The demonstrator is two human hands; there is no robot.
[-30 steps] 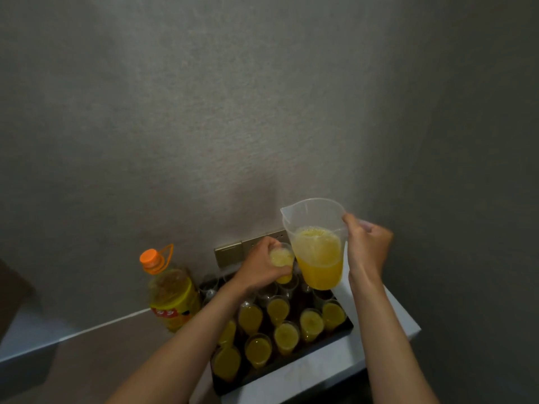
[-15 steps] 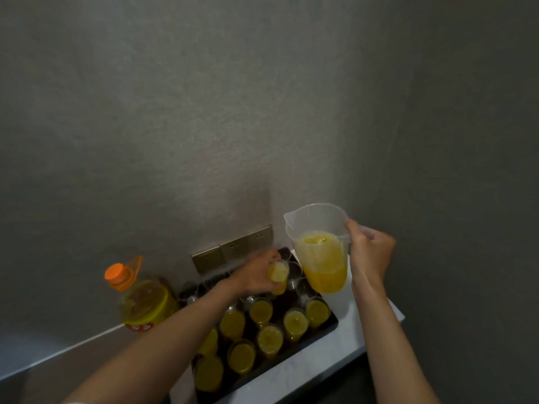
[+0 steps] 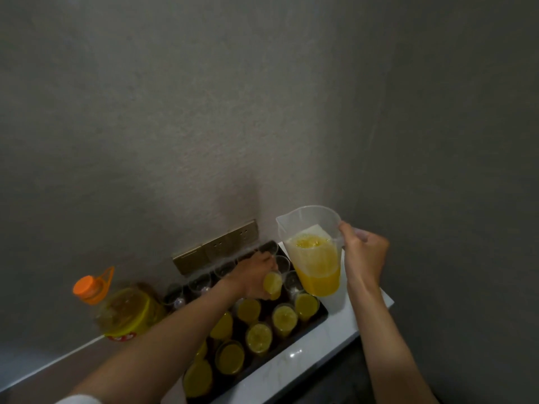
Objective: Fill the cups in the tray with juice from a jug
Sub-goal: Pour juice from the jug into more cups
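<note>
A black tray (image 3: 316, 320) lies on the white counter and holds several clear cups. Those in the near rows are filled with yellow juice (image 3: 284, 317); those at the back by the wall (image 3: 201, 282) look empty. My left hand (image 3: 253, 277) grips one filled cup (image 3: 272, 284) low over the tray's middle. My right hand (image 3: 363, 255) holds the handle of a clear plastic jug (image 3: 313, 252), upright above the tray's right end and roughly half full of juice.
A large yellow juice bottle (image 3: 128, 312) with an orange cap stands left of the tray. Brass wall sockets (image 3: 217, 249) sit just behind the tray. Grey walls meet in a corner on the right. The white counter (image 3: 361, 312) ends just right of the tray.
My left hand has lowered the filled cup from beside the jug's spout down toward the tray. The jug has stayed upright and drawn slightly to the right.
</note>
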